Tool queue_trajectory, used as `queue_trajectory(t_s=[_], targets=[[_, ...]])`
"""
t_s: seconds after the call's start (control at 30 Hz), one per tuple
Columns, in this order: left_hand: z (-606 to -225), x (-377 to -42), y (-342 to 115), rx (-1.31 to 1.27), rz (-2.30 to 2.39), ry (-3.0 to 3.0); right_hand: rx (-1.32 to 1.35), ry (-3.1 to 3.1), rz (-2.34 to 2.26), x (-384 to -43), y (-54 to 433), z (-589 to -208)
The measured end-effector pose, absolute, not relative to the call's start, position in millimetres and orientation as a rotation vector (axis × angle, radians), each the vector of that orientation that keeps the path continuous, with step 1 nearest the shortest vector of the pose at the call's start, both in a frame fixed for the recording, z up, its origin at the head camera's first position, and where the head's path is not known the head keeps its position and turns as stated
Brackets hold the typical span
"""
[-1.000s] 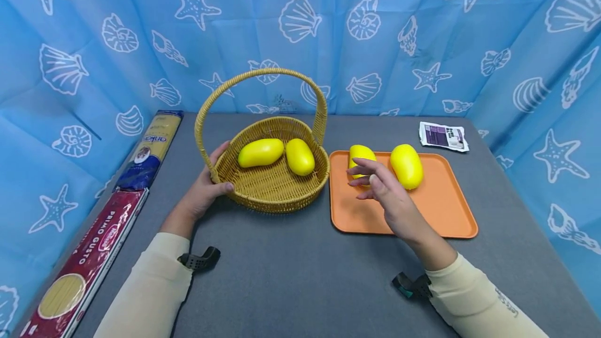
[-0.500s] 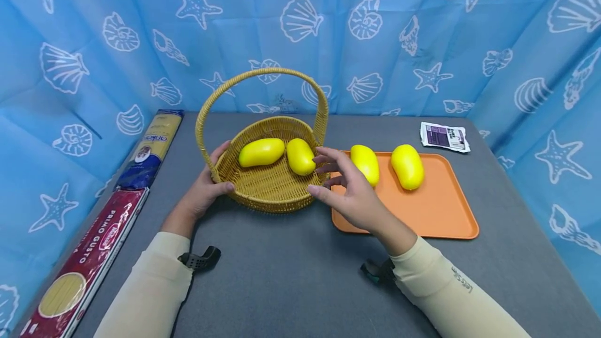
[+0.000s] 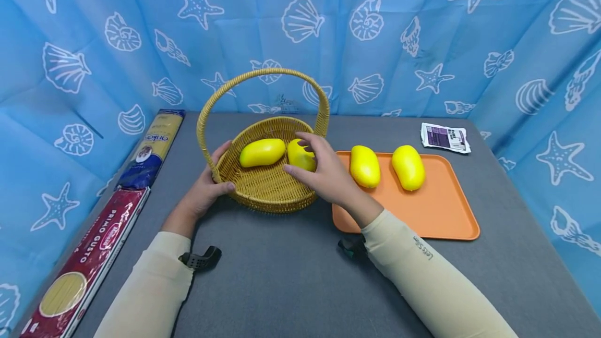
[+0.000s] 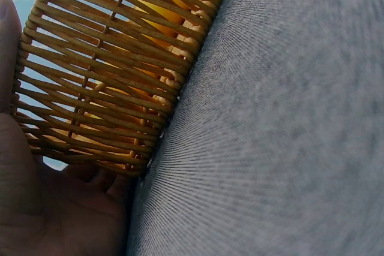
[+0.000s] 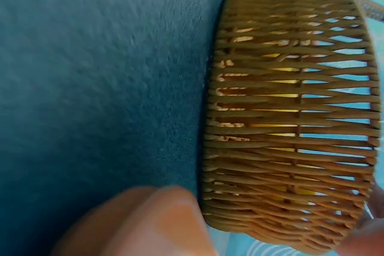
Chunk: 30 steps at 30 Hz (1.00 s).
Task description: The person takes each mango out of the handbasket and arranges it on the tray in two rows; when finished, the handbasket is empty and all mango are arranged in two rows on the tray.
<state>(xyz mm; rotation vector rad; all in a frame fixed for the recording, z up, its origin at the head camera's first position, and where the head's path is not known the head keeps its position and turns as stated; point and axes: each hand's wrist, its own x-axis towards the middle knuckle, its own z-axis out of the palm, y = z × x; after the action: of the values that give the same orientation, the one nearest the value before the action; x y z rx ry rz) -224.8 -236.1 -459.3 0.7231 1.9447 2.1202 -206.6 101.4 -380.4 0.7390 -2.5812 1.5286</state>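
A wicker basket [image 3: 263, 200] with a tall arched handle stands on the table, two yellow mangoes inside. My left hand [image 3: 206, 189] grips its left side, thumb on the front rim and fingers behind; the left wrist view shows this hand [image 4: 72, 208] against the woven wall. Over the basket's right side reaches my right hand [image 3: 324, 168], thumb and fingers spread apart about the right mango [image 3: 300, 156], partly covering it; whether they touch it cannot be told. The left mango [image 3: 262, 152] lies beside it. In the right wrist view the basket wall [image 5: 288, 118] hides the mangoes.
An orange tray [image 3: 422, 218] to the right bears two more mangoes [image 3: 365, 167]. Behind it lies a small white and purple packet [image 3: 445, 137]. Red [image 3: 89, 260] and blue [image 3: 152, 147] pasta packs line the left edge. A blue curtain [image 3: 253, 25] surrounds the table.
My right hand has moved left from above the tray to the right mango in the basket. The left hand keeps its grip, and the basket and mangoes have not visibly moved.
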Motion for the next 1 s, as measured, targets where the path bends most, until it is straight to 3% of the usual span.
queue_trajectory(t_s=[0.57, 1.0], targets=[[-460, -225, -237, 0.719, 2.110, 1.951, 0.393, -3.204, 0.511, -228, 54, -385], [-459, -224, -236, 0.709, 2.109, 1.962, 0.401, -3.223, 0.420, -227, 48, -384]])
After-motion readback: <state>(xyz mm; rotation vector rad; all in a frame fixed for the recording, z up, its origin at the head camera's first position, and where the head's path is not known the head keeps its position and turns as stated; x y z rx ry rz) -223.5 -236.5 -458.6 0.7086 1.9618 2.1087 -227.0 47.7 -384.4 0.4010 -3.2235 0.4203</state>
